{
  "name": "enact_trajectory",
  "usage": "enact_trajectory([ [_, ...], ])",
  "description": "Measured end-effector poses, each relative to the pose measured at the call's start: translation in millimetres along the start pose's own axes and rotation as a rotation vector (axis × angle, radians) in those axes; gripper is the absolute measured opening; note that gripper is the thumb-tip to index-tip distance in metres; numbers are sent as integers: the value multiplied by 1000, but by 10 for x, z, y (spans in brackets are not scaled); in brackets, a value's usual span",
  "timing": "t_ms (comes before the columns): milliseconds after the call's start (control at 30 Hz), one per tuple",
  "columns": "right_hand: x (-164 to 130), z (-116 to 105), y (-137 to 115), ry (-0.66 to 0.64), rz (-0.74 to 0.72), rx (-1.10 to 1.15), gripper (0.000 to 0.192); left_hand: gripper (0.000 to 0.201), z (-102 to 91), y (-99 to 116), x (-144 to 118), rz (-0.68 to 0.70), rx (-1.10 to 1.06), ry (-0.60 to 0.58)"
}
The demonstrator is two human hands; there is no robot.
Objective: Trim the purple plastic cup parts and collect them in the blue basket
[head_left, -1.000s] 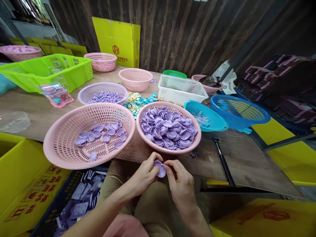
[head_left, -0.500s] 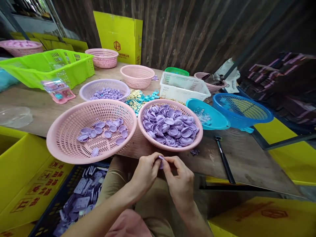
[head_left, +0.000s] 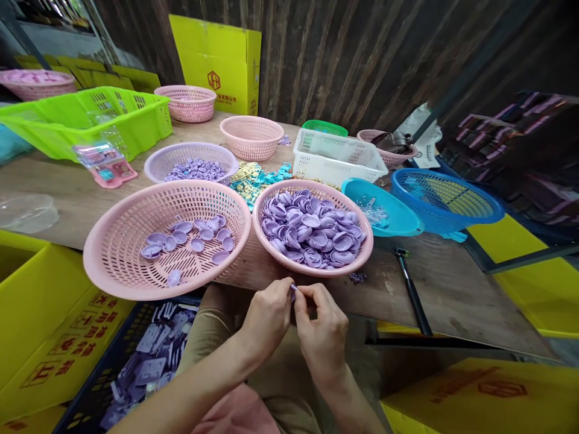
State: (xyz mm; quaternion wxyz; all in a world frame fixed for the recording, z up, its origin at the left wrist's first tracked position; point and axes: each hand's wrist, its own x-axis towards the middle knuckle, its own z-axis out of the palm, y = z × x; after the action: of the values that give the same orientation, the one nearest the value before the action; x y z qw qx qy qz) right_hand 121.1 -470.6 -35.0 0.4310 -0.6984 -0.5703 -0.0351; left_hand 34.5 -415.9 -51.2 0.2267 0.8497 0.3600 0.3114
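My left hand (head_left: 266,316) and my right hand (head_left: 320,328) meet just below the table's front edge, pinching one small purple plastic cap (head_left: 293,293) between their fingertips; most of the cap is hidden by the fingers. Directly above the hands stands a pink basket (head_left: 359,252) heaped with purple caps (head_left: 312,232). To its left a larger pink basket (head_left: 113,265) holds several flat purple pieces (head_left: 190,241).
On the wooden table (head_left: 434,289) stand a lilac basket (head_left: 158,163), a green crate (head_left: 90,120), a white basket (head_left: 335,160) and two blue baskets (head_left: 446,202). A black tool (head_left: 411,292) lies at the right. A dark crate of purple parts (head_left: 145,361) sits by my knee, with yellow boxes (head_left: 40,325) around.
The purple cap was open and plainly visible between my fingers a second ago; now both hands have closed tighter around it and sit slightly higher in view.
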Motion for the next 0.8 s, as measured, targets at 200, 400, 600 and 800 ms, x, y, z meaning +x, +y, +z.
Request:
enact_trajectory([
  [200,-4,53,-13,-29,2,30,15,22,33,-25,-43,56,137,1],
  [400,-12,55,104,-147,114,238,14,25,-132,-142,1,33,149,-9],
  [600,40,-159,1166,160,392,-96,16,30,-900,-698,277,-334,599,250],
  [800,114,-237,1933,32,443,-479,29,32,-693,-569,467,-67,626,294],
])
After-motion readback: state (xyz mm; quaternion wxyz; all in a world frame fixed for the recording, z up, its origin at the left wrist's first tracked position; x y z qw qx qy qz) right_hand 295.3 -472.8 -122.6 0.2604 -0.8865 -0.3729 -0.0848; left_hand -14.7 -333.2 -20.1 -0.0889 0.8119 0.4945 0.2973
